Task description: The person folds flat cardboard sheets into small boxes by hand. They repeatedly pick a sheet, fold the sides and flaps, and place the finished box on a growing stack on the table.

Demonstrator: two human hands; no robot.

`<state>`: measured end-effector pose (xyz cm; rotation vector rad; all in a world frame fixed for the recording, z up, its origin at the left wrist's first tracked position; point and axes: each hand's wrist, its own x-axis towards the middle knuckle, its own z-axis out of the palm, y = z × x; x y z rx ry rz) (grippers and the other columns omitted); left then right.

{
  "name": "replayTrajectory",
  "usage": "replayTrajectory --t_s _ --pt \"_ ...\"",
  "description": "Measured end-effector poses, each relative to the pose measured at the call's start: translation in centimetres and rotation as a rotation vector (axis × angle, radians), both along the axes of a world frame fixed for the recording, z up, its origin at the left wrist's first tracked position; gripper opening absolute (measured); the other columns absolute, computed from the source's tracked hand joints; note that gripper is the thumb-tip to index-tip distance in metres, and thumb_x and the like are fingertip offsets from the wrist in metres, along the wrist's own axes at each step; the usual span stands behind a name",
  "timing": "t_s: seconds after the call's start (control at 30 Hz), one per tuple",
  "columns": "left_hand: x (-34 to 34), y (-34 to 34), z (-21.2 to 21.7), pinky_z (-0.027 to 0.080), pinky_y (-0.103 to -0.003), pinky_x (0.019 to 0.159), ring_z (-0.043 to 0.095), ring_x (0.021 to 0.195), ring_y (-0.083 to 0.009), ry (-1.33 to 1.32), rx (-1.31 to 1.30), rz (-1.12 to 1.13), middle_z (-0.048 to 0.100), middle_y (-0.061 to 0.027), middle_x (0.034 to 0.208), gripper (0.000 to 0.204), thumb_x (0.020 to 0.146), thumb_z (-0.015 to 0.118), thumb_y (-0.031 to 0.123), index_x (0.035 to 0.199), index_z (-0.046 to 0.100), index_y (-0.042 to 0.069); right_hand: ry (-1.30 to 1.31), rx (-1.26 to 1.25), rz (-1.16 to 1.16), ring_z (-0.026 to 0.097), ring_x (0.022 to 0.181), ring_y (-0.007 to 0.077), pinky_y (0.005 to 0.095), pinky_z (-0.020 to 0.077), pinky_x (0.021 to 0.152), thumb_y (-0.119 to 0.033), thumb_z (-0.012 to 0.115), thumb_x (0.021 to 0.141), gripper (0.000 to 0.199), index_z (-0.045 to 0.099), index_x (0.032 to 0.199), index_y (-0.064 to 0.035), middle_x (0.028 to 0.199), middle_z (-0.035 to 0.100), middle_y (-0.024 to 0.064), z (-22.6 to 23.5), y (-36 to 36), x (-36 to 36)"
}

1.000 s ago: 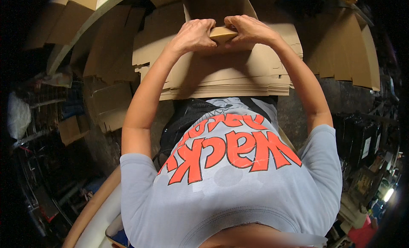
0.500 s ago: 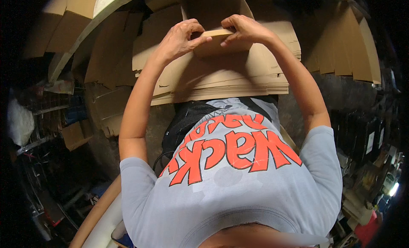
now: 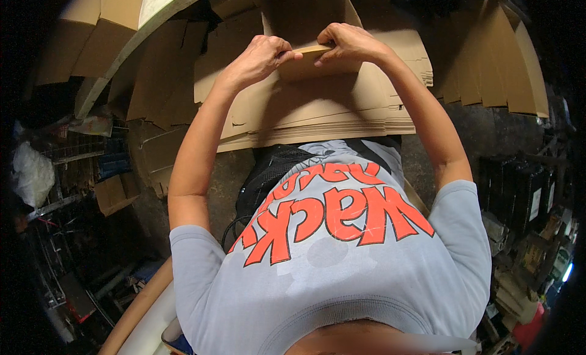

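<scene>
My left hand [image 3: 261, 54] and my right hand [image 3: 345, 42] both grip the raised edge of a brown cardboard flap [image 3: 317, 65], thumbs close together at its top. The flap belongs to the top sheet of a thick stack of flat cardboard blanks [image 3: 323, 114] lying in front of my waist. Both arms reach forward over the stack. My grey shirt with orange lettering fills the lower middle of the head view.
More flattened cardboard [image 3: 159, 68] is piled at the left and far right [image 3: 494, 56]. A pale curved board [image 3: 152, 4] crosses the top left. Wire shelving with a white bag [image 3: 30, 172] and a small box [image 3: 113, 193] stands at left; dark cluttered racks [image 3: 531, 202] at right.
Both hands have stayed on the flap's edge and lifted it a little higher off the stack. My head has shifted slightly, so the stack sits a bit lower in view.
</scene>
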<state>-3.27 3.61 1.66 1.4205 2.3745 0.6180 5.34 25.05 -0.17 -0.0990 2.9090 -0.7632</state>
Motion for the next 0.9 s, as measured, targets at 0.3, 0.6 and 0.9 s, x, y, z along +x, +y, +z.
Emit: replayTrajectory --t_s 0.3,0.6,0.9 --pt "-0.8 0.2 -0.3 0.039 -0.041 0.057 0.045 0.058 -0.0254 0.045 -0.119 -0.063 0.047 -0.0194 0.064 0.050 0.094 0.059 0.043 0.086 0.063 -0.006 -0.026 0.000 0.019 0.066 0.083 0.0274 0.0364 0.0505 0.074 -0.044 0.085 0.066 0.056 0.070 0.097 -0.0003 0.087 0.069 0.0137 0.3 -0.2 -0.3" --pt "-2.5 1.7 0.4 0.048 -0.040 0.061 0.057 0.062 -0.0218 -0.008 -0.356 -0.123 0.055 -0.0149 0.061 0.065 0.094 0.051 0.059 0.094 0.070 -0.004 -0.239 0.500 0.224 0.068 0.078 0.0298 0.0390 0.0530 0.067 -0.013 0.075 0.071 0.024 0.070 0.092 -0.0030 0.082 0.070 0.0153 4.6 1.8 -0.8" --pt "-5.2 8.1 -2.6 0.053 -0.033 0.075 0.064 0.083 -0.0167 -0.407 -0.191 -0.331 0.070 -0.0093 0.090 0.051 0.085 0.070 0.047 0.109 0.072 0.003 -0.454 0.113 0.252 0.062 0.065 0.0196 0.0344 0.0479 0.062 -0.012 0.083 0.064 0.031 0.066 0.085 0.0024 0.071 0.066 0.0089 4.4 4.8 -3.0"
